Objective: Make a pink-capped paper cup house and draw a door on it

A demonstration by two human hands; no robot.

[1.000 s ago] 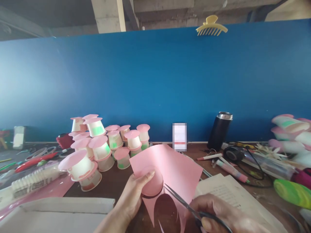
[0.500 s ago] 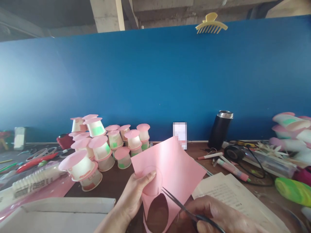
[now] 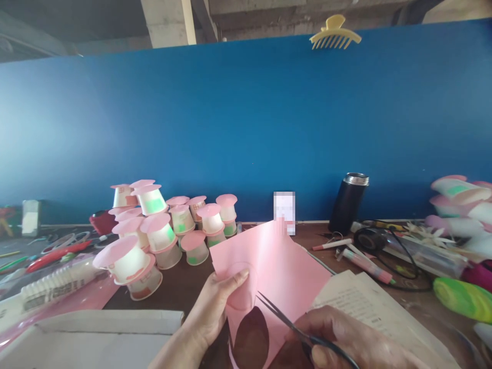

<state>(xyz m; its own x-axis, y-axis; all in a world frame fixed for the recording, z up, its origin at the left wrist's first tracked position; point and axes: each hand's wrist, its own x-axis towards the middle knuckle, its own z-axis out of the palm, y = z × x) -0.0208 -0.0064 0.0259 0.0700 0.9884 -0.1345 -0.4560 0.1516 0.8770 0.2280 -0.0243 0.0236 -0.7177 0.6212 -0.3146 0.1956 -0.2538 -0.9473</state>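
A sheet of pink paper [image 3: 292, 271] is pinched in my left hand [image 3: 209, 312], thumb on top, over a faint drawn circle. Below that circle the sheet has a large round cut-out hole, through which the dark table shows. My right hand [image 3: 338, 333] is closed round the handles of black-handled scissors [image 3: 282, 318]. Their narrow blades lie at the paper, tips beside the drawn circle and just above the hole. Part of the handles is hidden by my fingers.
Paper cups with pink discs [image 3: 156, 230] stand stacked at the left. A white box [image 3: 107, 320] lies front left. At the right are a black flask [image 3: 349, 205], printed papers [image 3: 369, 297], markers [image 3: 369, 266], a tape roll and more cups [image 3: 461, 205]. A blue partition [image 3: 246, 118] rises behind.
The pink paper has shifted slightly to the right and tilted a little. The scissors stay by the drawn circle, and both hands keep their grips.
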